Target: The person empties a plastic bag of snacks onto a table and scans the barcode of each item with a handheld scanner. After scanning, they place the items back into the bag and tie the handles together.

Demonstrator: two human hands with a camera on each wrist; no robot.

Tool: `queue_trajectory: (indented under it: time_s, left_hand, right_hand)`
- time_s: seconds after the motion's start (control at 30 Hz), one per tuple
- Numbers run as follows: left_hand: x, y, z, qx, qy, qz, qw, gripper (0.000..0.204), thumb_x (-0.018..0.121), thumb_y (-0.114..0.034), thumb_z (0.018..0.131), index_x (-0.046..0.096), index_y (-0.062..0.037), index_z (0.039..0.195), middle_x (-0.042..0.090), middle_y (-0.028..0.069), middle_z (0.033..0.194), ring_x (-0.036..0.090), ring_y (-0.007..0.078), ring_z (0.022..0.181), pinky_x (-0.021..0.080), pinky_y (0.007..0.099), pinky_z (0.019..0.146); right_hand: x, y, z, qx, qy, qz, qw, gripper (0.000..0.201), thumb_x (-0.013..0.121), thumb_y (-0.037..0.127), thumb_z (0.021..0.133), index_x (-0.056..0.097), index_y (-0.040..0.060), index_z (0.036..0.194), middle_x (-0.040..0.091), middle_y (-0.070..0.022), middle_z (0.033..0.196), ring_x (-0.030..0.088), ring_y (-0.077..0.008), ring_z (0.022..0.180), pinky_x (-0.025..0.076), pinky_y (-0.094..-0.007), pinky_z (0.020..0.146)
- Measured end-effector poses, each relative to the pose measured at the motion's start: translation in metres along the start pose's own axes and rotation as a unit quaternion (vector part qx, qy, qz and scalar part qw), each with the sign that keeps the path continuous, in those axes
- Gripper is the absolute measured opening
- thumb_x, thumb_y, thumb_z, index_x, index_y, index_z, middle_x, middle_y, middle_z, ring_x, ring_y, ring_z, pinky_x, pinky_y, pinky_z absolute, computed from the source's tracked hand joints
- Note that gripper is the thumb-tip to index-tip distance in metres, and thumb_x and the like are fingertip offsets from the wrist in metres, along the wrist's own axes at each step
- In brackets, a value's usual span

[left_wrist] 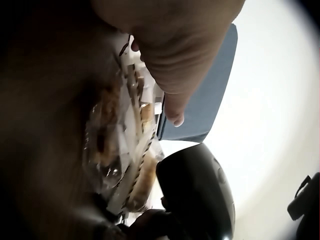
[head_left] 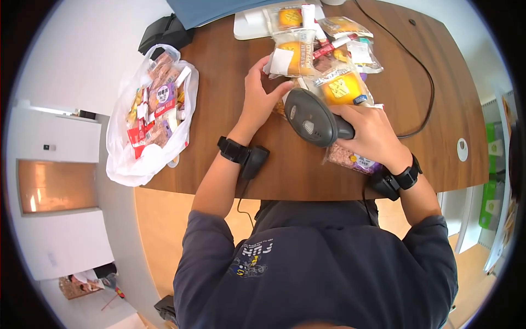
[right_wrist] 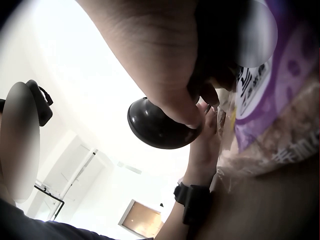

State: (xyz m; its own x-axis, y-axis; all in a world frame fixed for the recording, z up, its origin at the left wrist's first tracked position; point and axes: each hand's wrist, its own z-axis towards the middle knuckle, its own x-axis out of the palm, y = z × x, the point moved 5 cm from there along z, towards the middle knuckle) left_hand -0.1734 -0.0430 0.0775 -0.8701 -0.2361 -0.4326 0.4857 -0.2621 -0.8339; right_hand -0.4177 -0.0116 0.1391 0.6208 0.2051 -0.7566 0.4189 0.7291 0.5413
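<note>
A dark handheld scanner (head_left: 311, 118) is gripped by the right hand (head_left: 370, 131), its rounded head toward the left hand; the same scanner (left_wrist: 197, 192) shows in the left wrist view. The left hand (head_left: 260, 96) has its thumb spread from the fingers, and its fingertips are at the left edge of a packaged bun (head_left: 298, 55) with a white label. Beyond the right hand lies another bun in clear wrap (head_left: 341, 88). Under the right wrist is a purple-marked pack (head_left: 353, 159), also large in the right wrist view (right_wrist: 270, 110).
A white plastic bag (head_left: 189, 104) full of packaged snacks stands at the table's left. More wrapped snacks (head_left: 345, 26) lie at the far side, near a white tray (head_left: 246, 26). A black cable (head_left: 430, 82) curves across the right side. A black device (head_left: 164, 34) is at the far left.
</note>
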Motion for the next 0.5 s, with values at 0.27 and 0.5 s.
queue_trajectory:
  time_s: [0.27, 0.5]
  left_hand:
    - [0.019, 0.002, 0.015, -0.102, -0.041, -0.154, 0.982, 0.051, 0.062, -0.025, 0.097, 0.045, 0.0062, 0.134, 0.063, 0.0113, 0.119, 0.059, 0.0153, 0.106, 0.046, 0.0279, 0.094]
    - [0.011, 0.011, 0.021, -0.157, -0.025, -0.243, 0.957, 0.038, 0.053, -0.025, 0.101, 0.058, 0.0051, 0.124, 0.066, 0.0081, 0.115, 0.060, 0.0122, 0.103, 0.046, 0.0266, 0.092]
  right_hand:
    - [0.003, 0.002, 0.000, -0.014, 0.011, -0.008, 1.000, 0.042, 0.076, 0.016, 0.069, 0.065, 0.0089, 0.109, 0.070, -0.0126, 0.087, 0.067, -0.0322, 0.079, 0.053, -0.0404, 0.068]
    - [0.003, 0.004, 0.002, -0.010, 0.007, -0.012, 1.000, 0.041, 0.076, 0.016, 0.070, 0.065, 0.0088, 0.109, 0.070, -0.0131, 0.086, 0.067, -0.0327, 0.077, 0.054, -0.0405, 0.067]
